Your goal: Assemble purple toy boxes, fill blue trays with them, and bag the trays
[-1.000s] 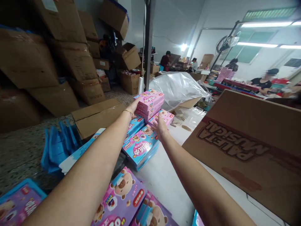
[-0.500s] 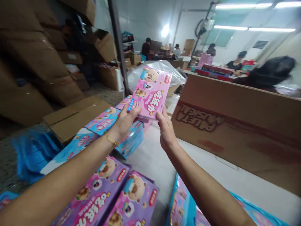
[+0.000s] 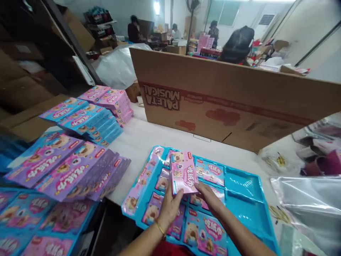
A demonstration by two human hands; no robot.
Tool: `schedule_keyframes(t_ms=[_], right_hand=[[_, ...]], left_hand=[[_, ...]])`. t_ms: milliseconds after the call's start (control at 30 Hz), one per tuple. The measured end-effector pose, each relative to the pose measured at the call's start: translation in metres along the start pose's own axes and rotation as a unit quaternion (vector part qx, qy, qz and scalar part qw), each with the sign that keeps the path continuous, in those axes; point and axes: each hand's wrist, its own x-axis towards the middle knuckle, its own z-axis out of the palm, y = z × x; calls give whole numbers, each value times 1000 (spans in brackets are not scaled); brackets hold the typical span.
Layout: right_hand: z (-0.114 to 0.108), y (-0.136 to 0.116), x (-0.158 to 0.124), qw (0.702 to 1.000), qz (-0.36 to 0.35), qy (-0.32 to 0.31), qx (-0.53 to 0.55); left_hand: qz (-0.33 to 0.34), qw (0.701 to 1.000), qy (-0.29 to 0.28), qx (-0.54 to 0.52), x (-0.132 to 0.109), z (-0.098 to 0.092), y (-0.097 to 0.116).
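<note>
A flat pink box (image 3: 183,170) with cartoon animals and lettering is held over a blue plastic tray (image 3: 245,209). My left hand (image 3: 172,205), a gold bracelet at its wrist, grips the box's lower left side with thumb on top. On its lower right corner my right hand (image 3: 207,195) is closed. Beneath, the tray's left and middle compartments hold several pink, purple and blue boxes, among them a blue one (image 3: 209,171) to the upper right. A long printed strip (image 3: 145,177) lies in its left slot. The compartments on the right show bare blue plastic.
To my left stand stacks of purple boxes (image 3: 69,169), blue boxes (image 3: 82,119) and pink boxes (image 3: 114,99). Another filled tray (image 3: 34,217) sits below them. A tall cardboard panel (image 3: 223,92) borders the table's far side. Clear plastic covers (image 3: 311,206) lie at right. People sit beyond.
Both hands have brought the pink box from the stacks at the left, down and rightward over the blue tray. The view has turned right, showing the tray.
</note>
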Motion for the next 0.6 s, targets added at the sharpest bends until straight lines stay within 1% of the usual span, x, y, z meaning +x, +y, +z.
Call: schedule_keyframes(t_ms=[33,67,167,200,233,300,367,433,500,567,600], right_hand=[[-5,6,-3,1000,12,-5,16],[-7,9,-5,1000,6,5,3],[-7,2,-2,989,4,80,-121],[-6,-3,1,981,14,86,-170],[-6,-7,4,974,28,79,-212],[-9,-13,11,962,49,46,-263],[-20,-13,14,953,53,29,-298],[-43,-4,6,942,38,39,-331],[-77,17,-20,926,-6,81,-369],[-116,51,-67,898,-74,131,-414],[-135,72,-96,882,-108,137,-439]], left_hand=[[-4,1000,17,24,-6,15,-5],[-2,998,34,54,-10,28,-7],[32,984,86,151,-22,52,-2],[39,980,94,174,-25,59,1],[40,977,95,186,-29,65,5],[33,978,65,195,-37,77,12],[37,979,10,201,-47,89,16],[70,974,-30,214,-60,99,19],[122,963,-37,236,-76,102,15],[152,951,-29,266,-89,99,2],[150,945,-32,289,-94,95,-9]])
